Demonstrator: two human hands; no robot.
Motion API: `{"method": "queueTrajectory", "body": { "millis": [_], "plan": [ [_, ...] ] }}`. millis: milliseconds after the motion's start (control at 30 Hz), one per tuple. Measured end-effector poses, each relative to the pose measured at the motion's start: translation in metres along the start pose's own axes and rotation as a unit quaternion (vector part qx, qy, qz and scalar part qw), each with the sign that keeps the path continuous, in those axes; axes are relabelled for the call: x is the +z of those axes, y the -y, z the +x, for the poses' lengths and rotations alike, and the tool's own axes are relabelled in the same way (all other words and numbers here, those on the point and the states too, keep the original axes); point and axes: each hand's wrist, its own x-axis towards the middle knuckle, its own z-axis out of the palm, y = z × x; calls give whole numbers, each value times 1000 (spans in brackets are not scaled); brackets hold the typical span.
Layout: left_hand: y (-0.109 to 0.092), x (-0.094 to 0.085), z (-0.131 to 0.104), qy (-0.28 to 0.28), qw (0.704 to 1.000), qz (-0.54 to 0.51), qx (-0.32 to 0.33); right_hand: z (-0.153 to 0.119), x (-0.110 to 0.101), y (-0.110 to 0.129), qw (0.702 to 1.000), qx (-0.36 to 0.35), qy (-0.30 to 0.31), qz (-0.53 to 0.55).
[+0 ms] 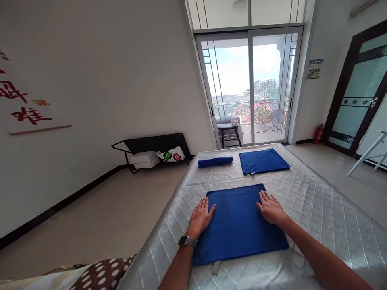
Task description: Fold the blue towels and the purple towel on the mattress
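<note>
Large red characters (22, 104) ran down the white wall at the far left, cut off by the frame edge and too partial to read. A small blue-and-white sign (315, 69) hung beside the sliding glass door (250, 84), its print too small to make out. A white bag with green and red markings (171, 155) sat on the low black rack (154, 147) next to white boxes (144, 159), its label illegible.

The folded blue towel (238, 223) lay flat on the quilted silver-grey bed cover (317, 201), near the viewer, its long axis running roughly left to right across the bed, its far edge toward the door. A small tag (216, 266) stuck out from its near edge. The left hand (202, 215), a watch (187, 241) on its wrist, lay palm down over the towel's left edge, fingers straight and close together, holding nothing. The right hand (270, 207) lay flat on the towel's right part, fingers lightly spread, also holding nothing.

Farther up the bed, well apart from the hands, lay a rolled blue towel (215, 162) and beside it a second folded blue towel (263, 161). A brown fabric with white dots (102, 274) was cut off at the bottom edge. A red fire extinguisher (318, 134) stood by the dark-framed door (356, 92).
</note>
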Motion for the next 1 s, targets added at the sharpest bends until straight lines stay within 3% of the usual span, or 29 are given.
{"method": "queueTrajectory", "body": {
  "millis": [200,300,367,467,533,633,733,833,1000],
  "plan": [
    [4,0,-2,13,1000,1,3,-8,9,6,1000,21,9,10],
    [3,-9,-4,-10,1000,-1,-7,-7,13,7,1000,20,6,20],
    [-9,-20,-5,-36,999,3,-9,-5,16,6,999,16,1,28],
    [-54,-36,-11,-68,997,-8,47,-1,22,4,999,10,-12,42],
    [-98,-40,-16,-64,988,-24,141,0,26,2,999,6,-22,44],
    [-163,-35,-24,-45,968,-46,244,1,29,-1,999,-5,-32,27],
    [-195,-25,-28,-25,964,-66,256,0,26,-3,999,-22,-23,13],
    [-183,-20,-29,-4,972,-58,228,-2,20,-1,1000,-14,-13,15],
    [-105,-21,-36,37,989,0,140,-3,16,2,999,-2,-12,40]
  ]
}}
